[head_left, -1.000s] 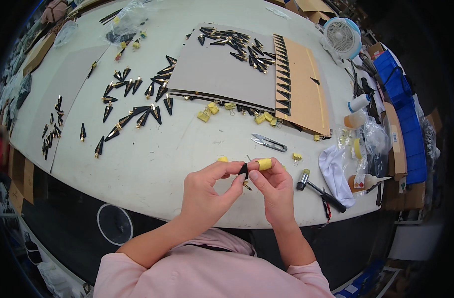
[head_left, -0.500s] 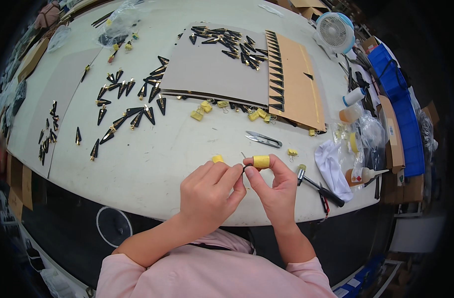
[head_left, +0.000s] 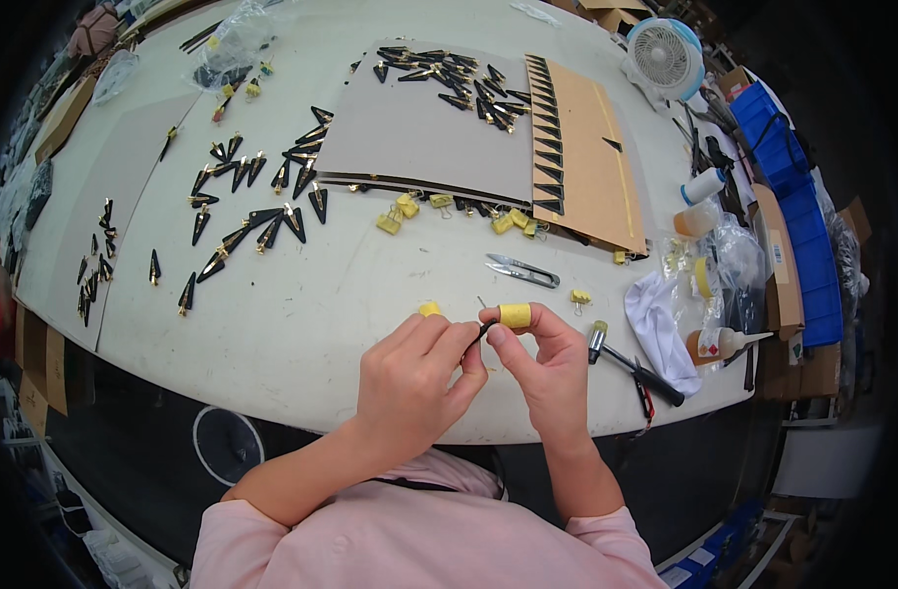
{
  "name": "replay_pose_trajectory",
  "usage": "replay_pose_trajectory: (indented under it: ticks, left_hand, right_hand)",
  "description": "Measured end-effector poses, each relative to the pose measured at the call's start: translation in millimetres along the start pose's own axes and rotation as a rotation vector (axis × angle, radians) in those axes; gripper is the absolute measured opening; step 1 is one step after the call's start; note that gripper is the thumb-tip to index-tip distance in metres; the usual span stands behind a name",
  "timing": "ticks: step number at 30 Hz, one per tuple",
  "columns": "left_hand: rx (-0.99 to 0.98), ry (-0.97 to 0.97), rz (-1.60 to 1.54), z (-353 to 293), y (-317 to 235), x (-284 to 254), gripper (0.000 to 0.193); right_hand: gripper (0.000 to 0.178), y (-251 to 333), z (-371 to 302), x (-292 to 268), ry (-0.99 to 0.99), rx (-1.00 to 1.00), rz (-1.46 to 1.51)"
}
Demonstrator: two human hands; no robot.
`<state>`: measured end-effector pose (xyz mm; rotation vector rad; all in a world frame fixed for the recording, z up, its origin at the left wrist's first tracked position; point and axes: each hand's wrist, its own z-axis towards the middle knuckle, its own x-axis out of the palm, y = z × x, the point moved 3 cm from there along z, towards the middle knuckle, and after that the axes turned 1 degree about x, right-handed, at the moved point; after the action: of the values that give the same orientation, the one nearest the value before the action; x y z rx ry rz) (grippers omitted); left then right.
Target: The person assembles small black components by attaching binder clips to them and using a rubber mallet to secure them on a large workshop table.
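Above the near table edge, my left hand (head_left: 406,381) and my right hand (head_left: 550,373) meet, both pinching a small, thin black piece (head_left: 485,330) between fingertips. Most of that piece is hidden by the fingers. Yellow tape (head_left: 515,315) wraps my right index finger, and more yellow (head_left: 429,308) shows at a left fingertip. A thin metal point (head_left: 480,301) sticks up beside the right fingertip. Ahead lie thread snips (head_left: 523,271). A yellow binder clip (head_left: 579,296) and a hammer (head_left: 633,364) are right of my right hand.
Black pointed tabs with gold ends (head_left: 238,243) lie scattered left, with more on a grey board (head_left: 419,137). A tan board (head_left: 596,167) carries a row of black triangles. At right are a white cloth (head_left: 655,319), an amber nozzle bottle (head_left: 716,346) and a fan (head_left: 662,61).
The black piece has tilted slightly and shows a little more length between my fingertips. Both hands keep nearly the same place and pinch.
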<state>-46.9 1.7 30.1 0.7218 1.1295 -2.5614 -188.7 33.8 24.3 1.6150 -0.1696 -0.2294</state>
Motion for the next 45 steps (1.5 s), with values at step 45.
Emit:
replay_pose_trajectory:
  ticks: [45]
  left_hand:
    - [-0.406, 0.216, -0.441, -19.2, 27.7, 8.0, 0.012]
  right_hand:
    - [0.018, -24.5, 15.5, 2.6, 0.114, 0.067, -0.111]
